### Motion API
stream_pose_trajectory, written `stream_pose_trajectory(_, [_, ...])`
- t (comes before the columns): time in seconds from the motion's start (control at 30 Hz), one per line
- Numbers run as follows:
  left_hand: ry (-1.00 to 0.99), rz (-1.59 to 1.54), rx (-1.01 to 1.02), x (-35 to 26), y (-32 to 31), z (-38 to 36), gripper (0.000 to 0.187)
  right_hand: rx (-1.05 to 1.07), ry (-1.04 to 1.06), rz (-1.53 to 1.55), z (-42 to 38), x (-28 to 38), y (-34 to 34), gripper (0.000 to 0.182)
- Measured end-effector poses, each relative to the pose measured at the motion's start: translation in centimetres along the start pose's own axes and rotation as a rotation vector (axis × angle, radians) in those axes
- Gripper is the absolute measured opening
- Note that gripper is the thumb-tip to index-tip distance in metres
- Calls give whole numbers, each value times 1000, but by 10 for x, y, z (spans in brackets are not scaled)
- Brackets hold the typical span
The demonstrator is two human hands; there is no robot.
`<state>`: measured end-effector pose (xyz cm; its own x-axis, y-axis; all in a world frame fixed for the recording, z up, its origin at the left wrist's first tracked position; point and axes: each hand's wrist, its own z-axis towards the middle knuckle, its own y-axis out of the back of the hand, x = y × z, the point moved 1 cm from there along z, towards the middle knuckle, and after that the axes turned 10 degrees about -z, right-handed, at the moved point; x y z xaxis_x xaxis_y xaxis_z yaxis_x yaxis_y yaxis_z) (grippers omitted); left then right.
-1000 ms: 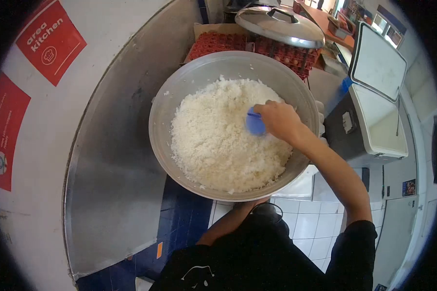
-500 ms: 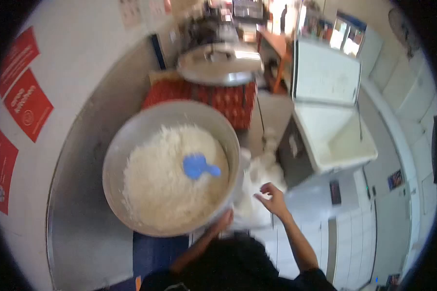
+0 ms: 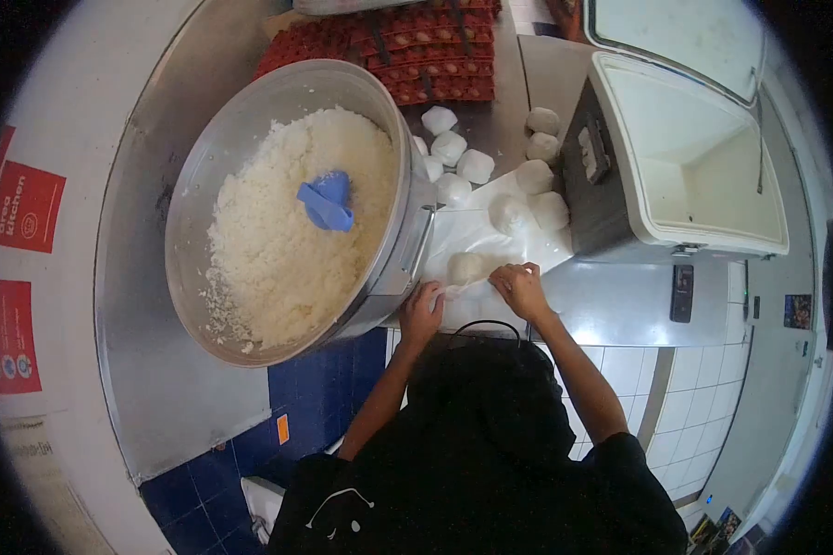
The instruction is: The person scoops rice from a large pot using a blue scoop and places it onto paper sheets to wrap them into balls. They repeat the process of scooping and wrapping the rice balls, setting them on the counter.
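Note:
A mound of rice (image 3: pixel 466 267) sits on a white wrapping sheet (image 3: pixel 449 242) on the counter. My left hand (image 3: pixel 420 313) is closed, pinching the sheet's near edge left of the mound. On the right side, my right hand (image 3: pixel 521 290) has its fingertips pinched on the sheet beside the mound. To the left stands a large metal pot (image 3: pixel 391 273) with white cooked rice (image 3: pixel 287 231) in it. A blue scoop (image 3: pixel 326 201) rests on that rice. Beyond my hands lie several white wrapped rice packets (image 3: pixel 475 166) and a few rounder mounds (image 3: pixel 509 214).
An open cooler box (image 3: pixel 620 199) stands to the right, lid tilted back. Stacked red egg trays (image 3: pixel 435 55) are behind the pot. Steel counter (image 3: pixel 611 301) runs along in front of the cooler, with the wall at far left.
My view has tilted down and steadied. My right hand has come down to the sheet, and my left hand has moved from beside the pot onto the sheet's edge.

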<state>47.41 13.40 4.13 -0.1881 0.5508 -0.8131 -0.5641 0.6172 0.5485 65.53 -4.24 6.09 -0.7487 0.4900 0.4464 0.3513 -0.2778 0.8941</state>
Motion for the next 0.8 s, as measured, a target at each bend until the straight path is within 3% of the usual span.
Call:
stream_pose_trajectory(0.03, [0, 58, 83, 10, -1, -2, 20, -23, 7, 45, 0, -6, -7, 12])
stream_pose_trajectory(0.1, [28, 32, 39, 31, -16, 6, 20, -33, 16, 87, 2, -14, -17, 13])
stream_pose_trajectory(0.17, [66, -11, -10, 34, -26, 7, 21, 35, -124, 208, 0, -21, -19, 14])
stream_pose_trajectory(0.27, [220, -11, -76, 17, -34, 21, 22, -68, -121, 272, 6, -22, -29, 16])
stream_pose_trajectory(0.3, [354, 19, -55, 16, -38, 21, 22, -77, -129, 243, 9, -20, -30, 17])
stream_pose_trajectory(0.33, [486, 50, -30, 16, -40, 23, 23, -67, -124, 244, 13, -18, -31, 17])
stream_pose_trajectory(0.37, [495, 49, -32, 22, -43, 23, 23, -9, -217, 238, 15, -18, -32, 19])
stream_pose_trajectory(0.43, [175, 150, -105, 41, -54, 24, 27, 48, -302, 226, 17, -22, -38, 21])
stream_pose_trajectory(0.53, [248, 239, -47, 33, -55, 27, 30, -9, -281, 165, 25, -25, -46, 27])
stream_pose_trajectory(0.6, [249, 130, -37, 29, -51, 27, 33, 195, -338, 88, 27, -29, -47, 32])
stream_pose_trajectory(0.63, [250, 22, -25, 23, -46, 29, 36, 195, -337, 92, 24, -19, -31, 32])
stream_pose_trajectory(0.73, [107, 176, -25, -37, -13, 12, 49, 49, -223, -22, 15, 2, 26, 38])
stream_pose_trajectory(0.8, [-9, 202, 46, -56, 4, -7, 51, -217, -184, 112, 9, -4, 48, 45])
